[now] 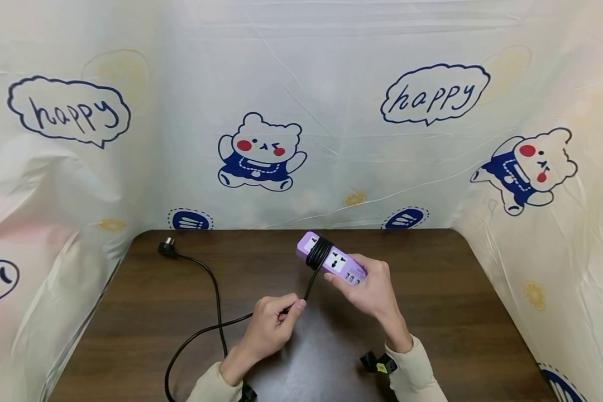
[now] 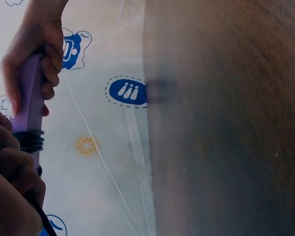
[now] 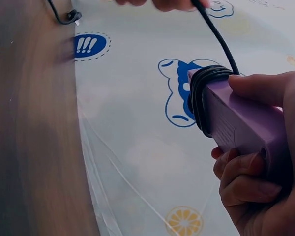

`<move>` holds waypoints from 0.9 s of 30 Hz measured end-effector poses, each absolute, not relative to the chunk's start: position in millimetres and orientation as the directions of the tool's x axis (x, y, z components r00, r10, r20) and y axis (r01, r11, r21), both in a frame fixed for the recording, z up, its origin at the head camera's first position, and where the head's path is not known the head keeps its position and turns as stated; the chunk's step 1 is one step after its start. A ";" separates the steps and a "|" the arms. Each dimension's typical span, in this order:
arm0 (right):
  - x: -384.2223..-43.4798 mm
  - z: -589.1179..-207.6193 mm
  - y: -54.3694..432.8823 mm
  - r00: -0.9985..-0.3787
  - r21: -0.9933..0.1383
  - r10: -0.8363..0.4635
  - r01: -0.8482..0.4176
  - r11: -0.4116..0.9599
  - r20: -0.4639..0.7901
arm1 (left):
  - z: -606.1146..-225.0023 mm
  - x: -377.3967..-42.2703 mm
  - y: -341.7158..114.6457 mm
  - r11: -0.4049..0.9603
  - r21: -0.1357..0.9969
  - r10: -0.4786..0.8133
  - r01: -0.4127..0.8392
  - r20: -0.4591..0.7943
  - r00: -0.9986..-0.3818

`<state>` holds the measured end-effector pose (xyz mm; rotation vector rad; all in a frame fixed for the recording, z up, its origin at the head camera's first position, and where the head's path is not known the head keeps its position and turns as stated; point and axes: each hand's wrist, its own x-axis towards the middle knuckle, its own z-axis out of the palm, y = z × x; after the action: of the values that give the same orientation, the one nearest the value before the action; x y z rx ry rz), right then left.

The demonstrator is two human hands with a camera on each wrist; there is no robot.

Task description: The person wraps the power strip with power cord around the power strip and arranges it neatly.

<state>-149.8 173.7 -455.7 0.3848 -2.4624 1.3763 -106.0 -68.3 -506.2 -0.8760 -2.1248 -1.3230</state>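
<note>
Grips a purple, bar-shaped plastic power strip [image 1: 336, 261] in the right hand [image 1: 374, 287], with thumb and curled fingers clamped on the end beside the small ports. Holds it up above the dark brown wood-grain table [image 1: 432, 301], just right of centre in the head view, slanted with the far end to the left. Shows white socket panels on the upper face, to either side of a tight coil of black cable [image 1: 319, 253] wrapped round the body.

Pinches the free run of the black, round, flexible cable [image 1: 218, 298] between thumb and fingers of the left hand [image 1: 271, 326], with the other fingers curled in. Stretches straight from the coil down to that pinch, then curves away leftward over the table and crosses over itself in a loose loop, partly hidden by the left arm. Ends in a black plug with metal pins [image 1: 167, 248] near the table's far left corner.

Wears cream sleeves [image 1: 413, 365] on both arms and a small black device [image 1: 378, 363] by the right wrist. Backs onto a pale plastic sheet [image 1: 341, 100] printed with blue-outlined bears [image 1: 262, 151], "happy" bubbles [image 1: 70, 111] and orange slices [image 1: 354, 199].
</note>
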 end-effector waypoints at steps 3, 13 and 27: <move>-148.8 -451.0 174.4 -0.933 -0.801 -0.101 -0.350 0.485 0.347 | -508.8 -108.5 -68.9 0.272 0.638 0.287 0.720 0.661 -0.693; -141.5 -441.4 172.1 -0.937 -0.875 -0.220 -0.336 0.348 0.272 | -519.0 -115.2 -69.3 0.085 0.718 0.369 0.690 0.621 -0.692; -139.8 -447.2 165.1 -0.891 -0.908 -0.362 -0.363 0.209 0.273 | -523.9 -116.7 -70.0 0.071 0.736 0.392 0.673 0.600 -0.698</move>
<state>-139.8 165.1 -447.2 0.7325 -2.4423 1.8336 -116.7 -70.0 -523.9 -1.0765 -2.1047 -1.6724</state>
